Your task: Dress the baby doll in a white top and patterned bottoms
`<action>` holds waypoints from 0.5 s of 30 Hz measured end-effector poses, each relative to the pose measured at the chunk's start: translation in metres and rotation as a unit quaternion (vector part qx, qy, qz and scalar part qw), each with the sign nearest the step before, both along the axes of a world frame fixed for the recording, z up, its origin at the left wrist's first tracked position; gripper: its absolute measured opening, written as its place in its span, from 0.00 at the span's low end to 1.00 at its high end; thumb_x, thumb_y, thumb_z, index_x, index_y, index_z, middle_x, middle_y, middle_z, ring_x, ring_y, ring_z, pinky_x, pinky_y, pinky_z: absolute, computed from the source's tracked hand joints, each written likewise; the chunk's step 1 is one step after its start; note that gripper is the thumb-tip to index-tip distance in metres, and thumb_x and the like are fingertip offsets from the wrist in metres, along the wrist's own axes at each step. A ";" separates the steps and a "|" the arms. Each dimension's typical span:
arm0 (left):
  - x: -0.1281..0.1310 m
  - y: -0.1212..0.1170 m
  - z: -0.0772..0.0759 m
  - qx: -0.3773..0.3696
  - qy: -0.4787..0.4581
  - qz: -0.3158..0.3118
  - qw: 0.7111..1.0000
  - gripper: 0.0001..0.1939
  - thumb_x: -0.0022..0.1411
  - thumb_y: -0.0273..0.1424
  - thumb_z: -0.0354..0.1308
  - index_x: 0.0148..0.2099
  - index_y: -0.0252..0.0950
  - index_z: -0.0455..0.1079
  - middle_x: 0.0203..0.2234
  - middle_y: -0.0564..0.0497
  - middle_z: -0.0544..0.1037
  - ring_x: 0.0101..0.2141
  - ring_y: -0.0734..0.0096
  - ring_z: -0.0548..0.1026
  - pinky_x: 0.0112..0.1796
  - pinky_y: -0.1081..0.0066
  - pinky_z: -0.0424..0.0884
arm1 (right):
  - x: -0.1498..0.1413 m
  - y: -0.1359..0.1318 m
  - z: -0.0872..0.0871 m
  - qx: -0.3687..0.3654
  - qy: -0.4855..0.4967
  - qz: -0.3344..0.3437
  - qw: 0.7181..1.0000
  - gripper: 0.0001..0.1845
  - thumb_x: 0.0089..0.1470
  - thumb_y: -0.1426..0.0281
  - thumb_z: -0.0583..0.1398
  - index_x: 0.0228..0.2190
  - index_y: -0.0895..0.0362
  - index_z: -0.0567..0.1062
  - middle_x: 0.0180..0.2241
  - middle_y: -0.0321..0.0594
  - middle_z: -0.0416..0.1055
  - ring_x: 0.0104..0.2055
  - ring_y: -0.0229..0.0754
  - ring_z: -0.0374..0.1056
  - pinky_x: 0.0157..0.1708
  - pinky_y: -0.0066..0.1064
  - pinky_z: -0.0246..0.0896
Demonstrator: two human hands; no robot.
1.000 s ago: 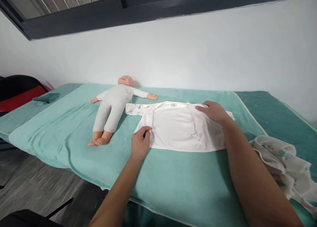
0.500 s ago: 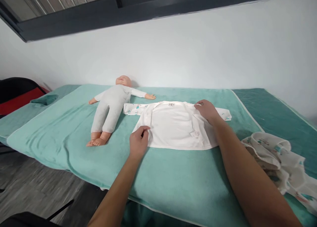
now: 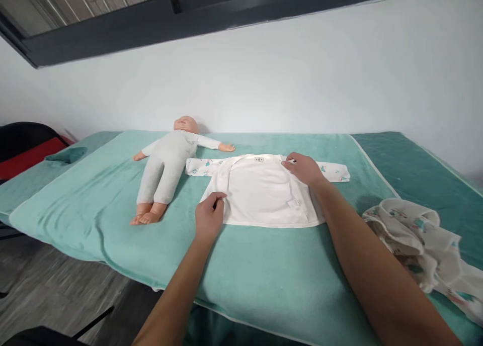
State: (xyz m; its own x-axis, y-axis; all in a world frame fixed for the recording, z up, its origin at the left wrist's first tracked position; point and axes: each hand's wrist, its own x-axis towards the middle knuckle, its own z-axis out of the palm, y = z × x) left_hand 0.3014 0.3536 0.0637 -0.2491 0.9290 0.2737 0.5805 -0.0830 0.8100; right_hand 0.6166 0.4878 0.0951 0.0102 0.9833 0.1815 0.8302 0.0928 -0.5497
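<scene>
A white baby shirt [image 3: 260,195] with printed sleeves lies spread open, inside up, on the green bed cover [image 3: 256,270]. Its sleeves stretch out to both sides. My left hand [image 3: 210,212] is closed at the shirt's left front edge, thumb and fingers pinching the cloth. Near the collar, at the right shoulder, my right hand [image 3: 304,169] pinches the shirt's upper edge. To the left of the shirt a baby doll [image 3: 171,152] in a pale cloth body lies on its back, arms spread, one hand just above the left sleeve.
A crumpled printed baby garment [image 3: 418,240] lies on the right, beside my right forearm. Behind the bed rises a white wall [image 3: 264,84] below a dark window frame [image 3: 211,14]. A black and red chair [image 3: 30,147] stands at the far left.
My right hand has slid left along the shirt's upper edge toward the collar, so more of the right sleeve shows. My left hand stays at the left edge. The view has shifted slightly.
</scene>
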 end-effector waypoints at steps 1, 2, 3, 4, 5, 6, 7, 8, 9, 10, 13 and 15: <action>0.000 0.000 0.000 0.001 0.002 0.000 1.000 0.15 0.60 0.32 0.50 0.41 0.39 0.78 0.18 0.57 0.68 0.23 0.72 0.68 0.28 0.73 0.63 | 0.000 0.001 0.000 0.003 -0.001 -0.012 1.000 0.16 0.59 0.56 0.57 0.38 0.53 0.78 0.40 0.43 0.79 0.40 0.48 0.72 0.38 0.34 0.61; 0.000 0.000 0.001 0.001 0.004 -0.001 1.000 0.15 0.60 0.32 0.50 0.41 0.39 0.78 0.18 0.57 0.68 0.23 0.72 0.68 0.28 0.73 0.63 | 0.001 0.003 0.000 0.011 0.001 -0.023 1.000 0.16 0.60 0.57 0.56 0.38 0.53 0.78 0.40 0.43 0.79 0.40 0.48 0.72 0.38 0.34 0.61; 0.000 0.000 0.001 0.002 0.006 -0.002 1.000 0.15 0.60 0.32 0.50 0.40 0.39 0.78 0.18 0.57 0.69 0.23 0.72 0.68 0.28 0.73 0.63 | 0.001 0.005 0.000 0.020 0.004 -0.034 0.999 0.16 0.61 0.57 0.55 0.38 0.54 0.78 0.41 0.44 0.79 0.42 0.49 0.72 0.39 0.34 0.61; 0.000 0.000 0.001 0.001 0.007 -0.002 1.000 0.14 0.60 0.32 0.50 0.40 0.39 0.78 0.18 0.56 0.69 0.23 0.71 0.68 0.28 0.73 0.63 | 0.000 0.007 -0.001 0.026 0.005 -0.045 0.999 0.16 0.61 0.58 0.55 0.38 0.54 0.78 0.42 0.44 0.79 0.43 0.49 0.72 0.40 0.35 0.61; 0.000 0.000 0.001 0.001 0.009 -0.002 1.000 0.14 0.60 0.32 0.50 0.41 0.39 0.78 0.18 0.56 0.70 0.23 0.71 0.69 0.28 0.73 0.63 | -0.001 0.008 -0.002 0.027 0.004 -0.055 0.998 0.17 0.61 0.58 0.55 0.38 0.54 0.78 0.43 0.45 0.79 0.44 0.50 0.72 0.40 0.35 0.61; 0.000 0.000 0.001 0.000 0.010 -0.002 1.000 0.14 0.60 0.32 0.50 0.41 0.39 0.78 0.19 0.56 0.70 0.23 0.72 0.69 0.28 0.73 0.63 | -0.002 0.009 -0.003 0.024 0.000 -0.064 0.998 0.17 0.61 0.58 0.55 0.39 0.54 0.78 0.43 0.46 0.79 0.45 0.51 0.72 0.40 0.35 0.62; 0.000 0.001 0.000 0.000 0.011 -0.001 1.000 0.14 0.60 0.32 0.50 0.41 0.39 0.78 0.19 0.56 0.71 0.23 0.72 0.69 0.28 0.73 0.62 | -0.003 0.010 -0.004 0.018 -0.008 -0.074 0.997 0.17 0.61 0.58 0.55 0.40 0.53 0.79 0.43 0.46 0.79 0.45 0.52 0.72 0.40 0.36 0.62; 0.000 0.001 0.000 -0.001 0.012 -0.001 1.000 0.14 0.60 0.32 0.50 0.41 0.39 0.78 0.19 0.56 0.71 0.23 0.72 0.69 0.28 0.73 0.62 | -0.005 0.010 -0.004 0.012 -0.019 -0.083 0.996 0.17 0.62 0.58 0.55 0.41 0.53 0.79 0.43 0.47 0.79 0.45 0.53 0.72 0.40 0.37 0.62; 0.000 0.002 0.000 -0.001 0.013 -0.001 1.000 0.14 0.60 0.32 0.50 0.41 0.39 0.78 0.19 0.56 0.71 0.23 0.72 0.69 0.28 0.73 0.62 | -0.008 0.009 -0.005 0.006 -0.032 -0.091 0.995 0.17 0.62 0.58 0.55 0.42 0.53 0.78 0.43 0.48 0.79 0.46 0.54 0.72 0.41 0.38 0.63; 0.000 0.002 -0.001 0.000 0.015 -0.001 1.000 0.14 0.60 0.32 0.50 0.41 0.39 0.78 0.19 0.56 0.71 0.23 0.72 0.69 0.28 0.73 0.62 | -0.010 0.008 -0.004 0.001 -0.045 -0.097 0.994 0.17 0.62 0.58 0.54 0.44 0.53 0.78 0.43 0.48 0.79 0.46 0.54 0.73 0.41 0.39 0.63; 0.000 0.002 0.000 0.004 0.015 -0.001 1.000 0.14 0.60 0.32 0.50 0.40 0.40 0.77 0.19 0.56 0.70 0.23 0.72 0.69 0.28 0.73 0.61 | -0.013 0.001 0.001 -0.002 -0.069 -0.109 0.992 0.18 0.63 0.59 0.54 0.47 0.53 0.77 0.45 0.50 0.79 0.47 0.56 0.73 0.43 0.41 0.64; 0.000 0.002 0.000 0.006 0.011 -0.005 1.000 0.14 0.60 0.32 0.50 0.40 0.39 0.77 0.18 0.56 0.70 0.23 0.72 0.68 0.28 0.73 0.62 | -0.011 -0.006 0.006 -0.015 -0.075 -0.109 0.991 0.20 0.62 0.57 0.54 0.48 0.54 0.75 0.46 0.52 0.78 0.48 0.56 0.73 0.44 0.41 0.64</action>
State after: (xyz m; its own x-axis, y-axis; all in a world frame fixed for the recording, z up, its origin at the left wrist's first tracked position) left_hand 0.3011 0.3556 0.0641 -0.2345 0.9279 0.2898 0.5966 -0.0980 0.7965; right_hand 0.6058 0.4816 0.1010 0.1983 0.9657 0.1675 0.9010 -0.1124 -0.4190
